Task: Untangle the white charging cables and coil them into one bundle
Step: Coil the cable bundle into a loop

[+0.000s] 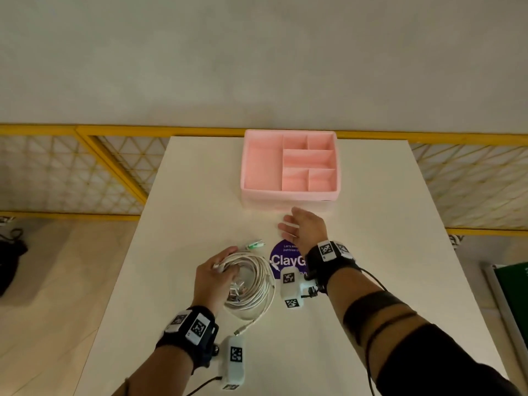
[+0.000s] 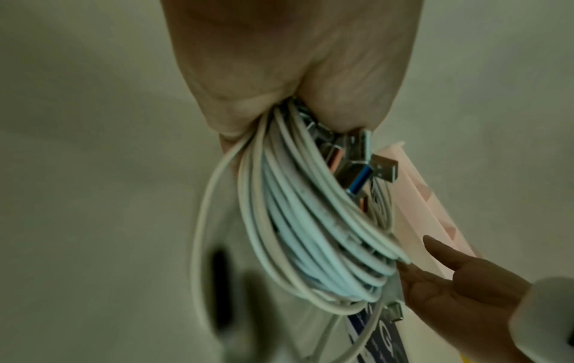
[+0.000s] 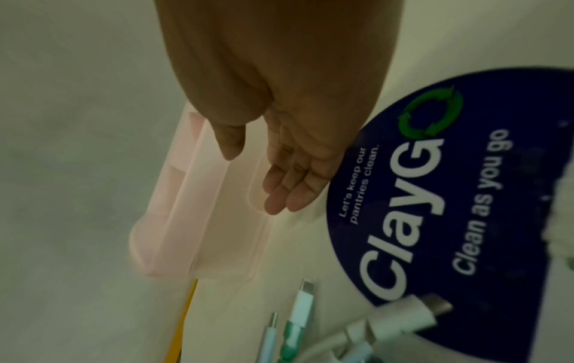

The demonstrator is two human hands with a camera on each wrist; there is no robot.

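Note:
A round coil of white charging cables (image 1: 254, 281) lies on the white table (image 1: 371, 224), with metal USB plugs (image 1: 235, 288) gathered inside its left side. My left hand (image 1: 218, 270) grips the coil's left part; in the left wrist view the strands (image 2: 298, 211) and plugs (image 2: 360, 157) run out of its closed palm. One loose end (image 1: 243, 328) trails toward the near edge. Connector tips (image 1: 255, 244) poke out beyond the coil, also seen in the right wrist view (image 3: 303, 302). My right hand (image 1: 297, 228) hovers open past the coil, fingers straight, holding nothing (image 3: 289, 176).
A pink divided organiser box (image 1: 290, 195) stands at the table's far middle, just beyond my right hand. A dark blue round "ClayGo" sticker (image 1: 285, 260) lies flat beside the coil. Yellow-framed mesh railings (image 1: 85, 172) flank the table.

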